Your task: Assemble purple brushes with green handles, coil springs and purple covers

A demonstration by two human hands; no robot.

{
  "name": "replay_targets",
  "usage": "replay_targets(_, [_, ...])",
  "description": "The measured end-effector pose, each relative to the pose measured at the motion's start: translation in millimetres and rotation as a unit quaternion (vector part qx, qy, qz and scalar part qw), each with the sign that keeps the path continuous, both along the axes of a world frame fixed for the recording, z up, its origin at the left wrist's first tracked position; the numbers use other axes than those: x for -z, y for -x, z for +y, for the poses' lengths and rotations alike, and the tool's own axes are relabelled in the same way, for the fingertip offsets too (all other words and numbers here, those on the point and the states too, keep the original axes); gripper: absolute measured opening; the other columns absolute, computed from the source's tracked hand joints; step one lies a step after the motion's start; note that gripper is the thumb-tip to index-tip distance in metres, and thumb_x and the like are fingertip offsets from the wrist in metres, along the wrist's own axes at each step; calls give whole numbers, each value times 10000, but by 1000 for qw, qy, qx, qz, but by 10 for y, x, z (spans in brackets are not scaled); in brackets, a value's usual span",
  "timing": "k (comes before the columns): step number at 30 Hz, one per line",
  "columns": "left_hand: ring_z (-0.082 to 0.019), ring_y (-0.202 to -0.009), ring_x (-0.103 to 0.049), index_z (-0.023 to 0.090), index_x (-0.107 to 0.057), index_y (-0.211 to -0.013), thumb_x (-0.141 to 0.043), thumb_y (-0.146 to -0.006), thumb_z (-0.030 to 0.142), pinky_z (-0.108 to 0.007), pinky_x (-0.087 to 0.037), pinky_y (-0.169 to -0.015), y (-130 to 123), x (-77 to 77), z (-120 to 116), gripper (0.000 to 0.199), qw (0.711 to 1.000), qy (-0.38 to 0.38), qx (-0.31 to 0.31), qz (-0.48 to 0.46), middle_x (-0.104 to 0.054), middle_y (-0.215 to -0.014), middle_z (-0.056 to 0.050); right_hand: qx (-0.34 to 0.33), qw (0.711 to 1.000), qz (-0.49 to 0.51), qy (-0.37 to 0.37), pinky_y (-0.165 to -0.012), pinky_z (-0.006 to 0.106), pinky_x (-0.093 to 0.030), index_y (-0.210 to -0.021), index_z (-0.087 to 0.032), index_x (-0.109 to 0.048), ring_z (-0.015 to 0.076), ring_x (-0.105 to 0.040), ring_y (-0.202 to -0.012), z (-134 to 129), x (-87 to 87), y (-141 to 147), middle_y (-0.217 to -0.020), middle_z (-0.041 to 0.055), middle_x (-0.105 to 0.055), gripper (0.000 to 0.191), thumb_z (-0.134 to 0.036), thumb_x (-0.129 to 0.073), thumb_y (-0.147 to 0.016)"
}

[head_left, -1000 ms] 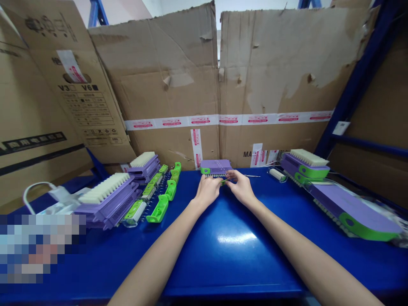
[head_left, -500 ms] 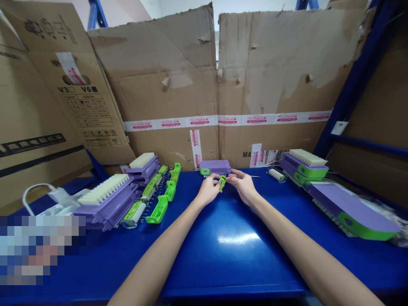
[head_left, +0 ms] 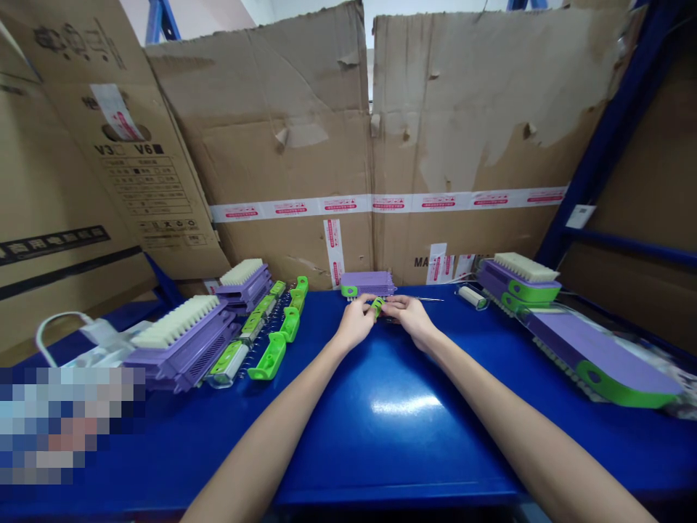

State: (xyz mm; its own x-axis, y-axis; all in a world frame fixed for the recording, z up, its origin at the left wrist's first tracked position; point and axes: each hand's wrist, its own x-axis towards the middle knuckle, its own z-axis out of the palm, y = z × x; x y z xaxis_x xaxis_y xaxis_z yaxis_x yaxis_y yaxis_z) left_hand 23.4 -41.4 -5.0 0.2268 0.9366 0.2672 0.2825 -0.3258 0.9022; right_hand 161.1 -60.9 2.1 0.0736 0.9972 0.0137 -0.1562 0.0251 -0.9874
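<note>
My left hand (head_left: 356, 321) is closed on a small green part (head_left: 377, 307) near the middle of the blue table (head_left: 403, 450). From the right, my right hand (head_left: 412, 317) meets it with its fingers pinched together beside the green part; what they hold is too small to make out. Just behind both hands lies a purple brush piece (head_left: 367, 282) with a green end. A thin metal rod (head_left: 430, 299) sticks out behind my right hand, and its near end is hidden.
At left are stacked purple brushes (head_left: 182, 349), green caps (head_left: 268, 357) in a row, springs and a white power strip (head_left: 103, 352). At right lie a small clear-and-white piece (head_left: 473, 297) and purple-green brushes (head_left: 604, 356). Cardboard (head_left: 283, 160) stands behind.
My right hand has moved slightly left, closer to my left hand. The green part has turned and now sits higher between the fingers.
</note>
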Motion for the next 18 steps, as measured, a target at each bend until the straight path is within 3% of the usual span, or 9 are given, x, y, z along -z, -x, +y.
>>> replay_targets(4, [-86,-489,-546,105,-449,-1206,-437,-796,52,-157,-387,-443,-24,-104,-52,414,995,80,-43,-52,-635,-616,-12,39,998,40,21,-527,220,-439,-857,-168,-520,122,-599,-586,-16,-55,-37,-751,44,-689,275,-127,-703,-656])
replay_targets(7, [-44,-370,-433,123,-398,-1255,-422,-779,35,-141,-311,-372,0,-159,-89,484,991,117,-46,-51,-633,-623,4,22,992,122,34,-645,253,-491,-857,-186,-462,132,-635,-657,-15,-42,-46,-782,45,-696,314,-81,-678,-655])
replay_targets(10, [-42,-370,-479,151,-388,-1262,-430,-762,29,-131,-294,-355,26,-168,-98,516,989,132,-30,-68,-638,-672,4,-7,985,166,44,-714,277,-503,-843,-194,-457,140,-651,-707,-4,-11,-49,-809,52,-702,313,-86,-680,-651])
replay_targets(18, [-78,-457,-600,132,-538,-1032,-523,-770,94,-126,-366,-375,21,-107,-80,266,988,137,30,-66,-612,-680,6,-23,992,115,48,-500,210,-430,-797,-189,-492,135,-635,-639,27,11,-84,-858,68,-700,313,-224,-758,-636])
